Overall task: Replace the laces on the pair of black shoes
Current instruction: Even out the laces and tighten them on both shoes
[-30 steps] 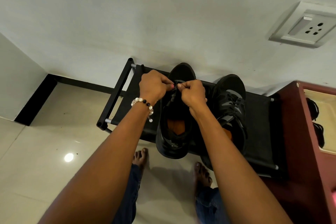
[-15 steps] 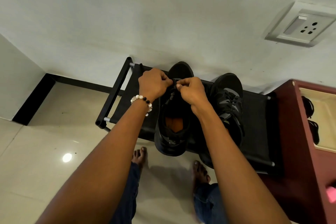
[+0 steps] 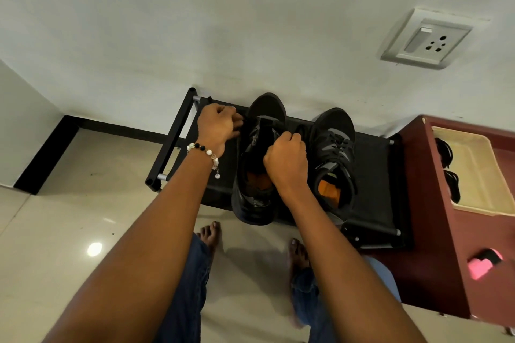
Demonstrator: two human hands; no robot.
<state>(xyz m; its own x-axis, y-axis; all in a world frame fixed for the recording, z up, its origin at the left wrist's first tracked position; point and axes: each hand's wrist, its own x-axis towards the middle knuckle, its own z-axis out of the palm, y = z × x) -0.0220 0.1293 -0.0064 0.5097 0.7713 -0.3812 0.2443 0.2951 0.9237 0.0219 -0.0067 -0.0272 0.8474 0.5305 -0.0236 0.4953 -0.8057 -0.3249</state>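
Note:
Two black shoes stand side by side on a low black rack [image 3: 373, 175], toes to the wall. The left shoe [image 3: 255, 175] gapes wide, showing an orange insole. My left hand [image 3: 218, 125], with a bead bracelet at the wrist, pinches a black lace [image 3: 274, 122] at the shoe's left edge. My right hand [image 3: 287, 157] grips the same lace over the shoe's right side, fingers curled. The lace runs taut between both hands across the tongue. The right shoe [image 3: 335, 156] is fully laced and nobody touches it.
A dark red cabinet [image 3: 434, 231] stands right of the rack, with a cream tray [image 3: 479, 175] on top holding black laces [image 3: 446, 153]. The wall with a socket plate [image 3: 426, 39] is directly behind. My bare feet [image 3: 209, 234] stand on the tiled floor below.
My hands, which met over the middle of the left shoe, have pulled apart: left hand out to the left, right hand back and to the right, drawing the lace taut.

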